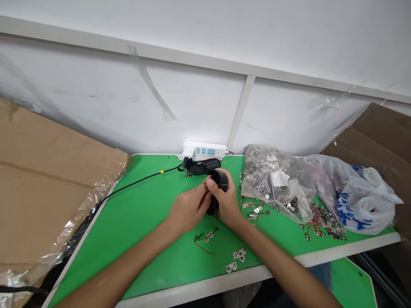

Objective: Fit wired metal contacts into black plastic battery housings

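Black cylindrical plastic housing (219,182): long axis running near-to-far, tilted slightly, rounded end pointing far; clenched in right-hand grip (225,202). Left-hand grip (188,209) pinching thin red wire (201,202) beside it, above green desk (144,214).

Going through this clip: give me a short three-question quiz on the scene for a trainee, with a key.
1. True or false: the clear plastic bag of metal tabs lies to the left of the right hand.
2. What colour is the loose thin wire on the green mat, below the black cylindrical housing? A) blue B) red C) white
3. Fill in the blank: the black cable carries a ____ mark.

Key: 1 false; 2 B; 3 yellow.
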`<state>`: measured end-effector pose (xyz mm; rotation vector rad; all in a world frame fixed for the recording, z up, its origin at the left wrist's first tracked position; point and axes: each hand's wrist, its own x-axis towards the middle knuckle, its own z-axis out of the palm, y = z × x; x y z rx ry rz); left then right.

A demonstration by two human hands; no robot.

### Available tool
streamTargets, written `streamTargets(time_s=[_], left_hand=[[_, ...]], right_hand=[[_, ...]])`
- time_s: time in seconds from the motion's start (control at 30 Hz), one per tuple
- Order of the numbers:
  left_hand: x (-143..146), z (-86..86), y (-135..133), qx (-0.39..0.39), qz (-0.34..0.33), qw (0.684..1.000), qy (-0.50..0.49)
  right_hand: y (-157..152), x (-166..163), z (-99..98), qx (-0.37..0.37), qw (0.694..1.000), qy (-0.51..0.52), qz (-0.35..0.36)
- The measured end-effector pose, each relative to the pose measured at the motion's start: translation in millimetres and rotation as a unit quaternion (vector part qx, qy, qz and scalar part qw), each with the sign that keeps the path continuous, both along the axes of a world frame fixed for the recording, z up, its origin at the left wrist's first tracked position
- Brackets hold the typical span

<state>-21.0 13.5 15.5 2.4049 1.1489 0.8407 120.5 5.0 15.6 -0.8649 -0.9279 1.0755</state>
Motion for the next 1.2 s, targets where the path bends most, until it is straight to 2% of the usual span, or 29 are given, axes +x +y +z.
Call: streamTargets(time_s=[0.17,0.3,0.53,0.87,1.2], left_hand=[[20.4,1.0,2.4,-0.026,0.06,0.993,-0.098],[35.7,-10.2,9.3,-0.077,0.104,0.97,-0.206],[46.3,-24.9,15.1,-0.157,0.143,0.933,-0.29],[50.4,-14.0,14.3,-0.252,0.13,0.883,-0.374],[50.0,-11.4,17.7,-0.298,0.087,0.865,-0.394]], right_hand=[[11.8,0.6,-1.6,-0.092,0.98,0.174,-0.022],[21.2,3.6,-4.7,-0.119,0.966,0.219,-0.062],[34.4,2.8,-13.0,-0.096,0.968,0.203,-0.107],[31.0,-1.1,-16.1,-0.089,0.974,0.167,-0.127],[27.4,2.1,-12.1,-0.073,0.978,0.144,-0.134]])
